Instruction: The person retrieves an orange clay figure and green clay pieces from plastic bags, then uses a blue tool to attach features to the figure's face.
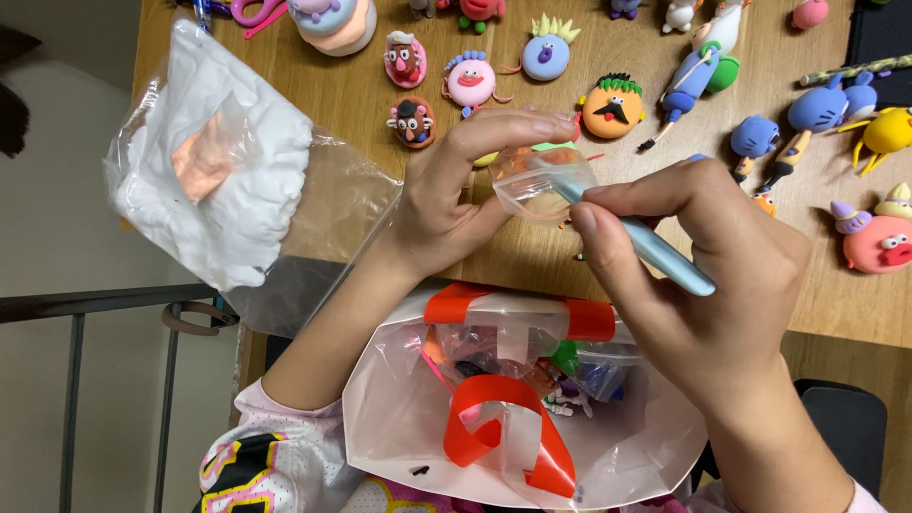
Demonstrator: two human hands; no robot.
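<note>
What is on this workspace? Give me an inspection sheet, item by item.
Surface: wooden table, its near edge above the person's lap.
Job's things: small clear bag pinched in the left hand; light blue tool in the right hand, its tip inside the bag.
Clutter: large clear bag of white clay with an orange lump, at the table's left edge; many small clay figures across the top; pink scissors at the far edge; white bag with red handles on the lap, holding small packets.
Grippers: both hands bare, each closed on its item.
Cables: nothing seen.
Surroundings: pale floor and a dark metal railing on the left.
</note>
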